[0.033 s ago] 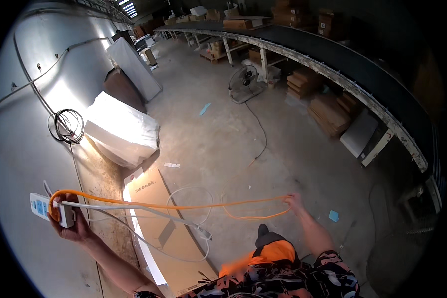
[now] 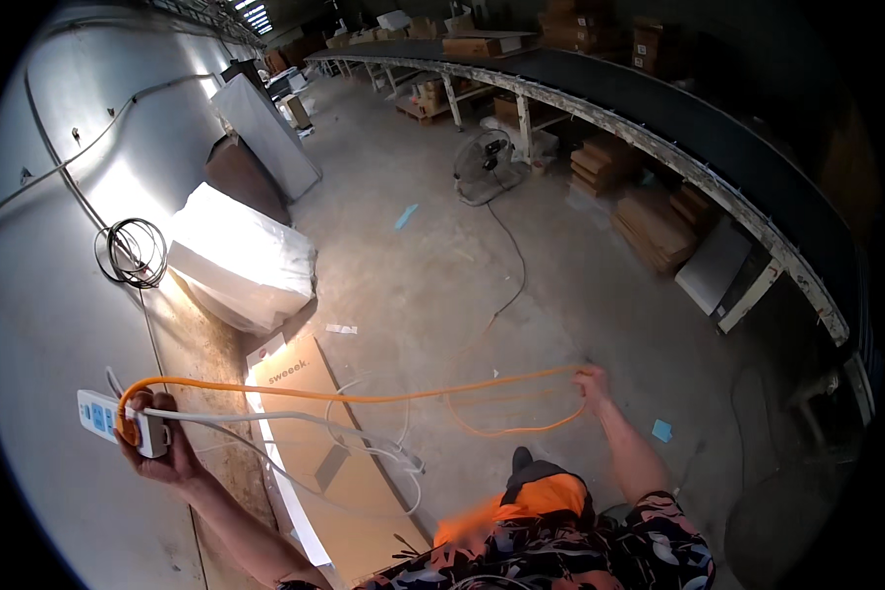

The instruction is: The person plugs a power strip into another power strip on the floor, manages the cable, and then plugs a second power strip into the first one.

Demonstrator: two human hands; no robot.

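Observation:
My left hand (image 2: 157, 442) is closed around a white power strip (image 2: 99, 417) with blue socket faces, held up at the left near the wall. An orange extension cord (image 2: 378, 397) is plugged in at the strip's near end. It stretches across to my right hand (image 2: 592, 383), whose fingers are closed on it. Below that hand the orange cord bends back in a hanging loop. A white cord (image 2: 310, 424) also runs from beside the strip and dangles in blurred loops, with a plug-like end, above a flat cardboard box (image 2: 305, 403).
A white wrapped block (image 2: 241, 261) stands by the left wall, where a black cable coil (image 2: 133, 253) hangs. Farther off, a floor fan (image 2: 485, 167) stands near a long conveyor (image 2: 609, 113). Flat cartons (image 2: 654, 228) are stacked beneath it. Blue scraps (image 2: 662, 430) lie on the floor.
My left hand and the power strip have shifted a little right. My right hand has moved slightly right and farther away with the orange cord. The hanging white cord has swung.

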